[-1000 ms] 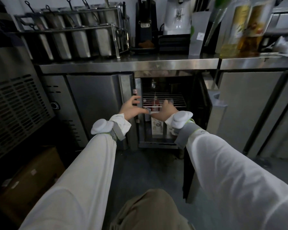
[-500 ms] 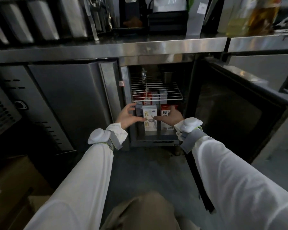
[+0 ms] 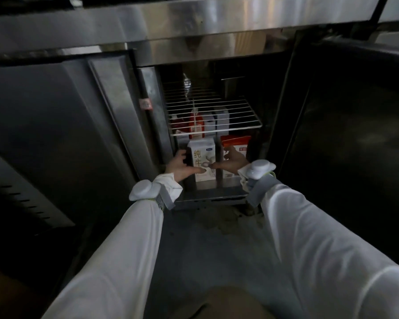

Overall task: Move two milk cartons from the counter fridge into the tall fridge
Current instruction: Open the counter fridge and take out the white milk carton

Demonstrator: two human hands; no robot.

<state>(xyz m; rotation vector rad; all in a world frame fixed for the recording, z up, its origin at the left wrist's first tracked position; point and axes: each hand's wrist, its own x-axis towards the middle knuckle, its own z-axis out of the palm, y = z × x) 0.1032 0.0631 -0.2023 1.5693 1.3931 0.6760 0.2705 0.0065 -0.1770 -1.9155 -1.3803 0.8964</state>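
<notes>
The counter fridge (image 3: 217, 196) is open at floor level. On its bottom stands a white milk carton (image 3: 202, 157) with a red-topped carton (image 3: 236, 141) to its right. My left hand (image 3: 179, 165) curves around the white carton's left edge, fingers apart and thumb across its front. My right hand (image 3: 234, 161) rests against the red-topped carton with its fingers at the gap between the two. Its thumb tip meets my left thumb on the white carton's front. Both cartons stand on the fridge floor. The tall fridge is out of view.
A wire shelf (image 3: 213, 111) spans the fridge above the cartons, with more red and white cartons (image 3: 197, 124) behind and below it. The open fridge door (image 3: 343, 134) stands to the right. A shut steel door (image 3: 55, 125) is on the left, and the counter edge (image 3: 194, 17) overhangs.
My head has dropped lower and closer to the fridge. Both hands went down from the wire shelf's height to the two front cartons and now touch them.
</notes>
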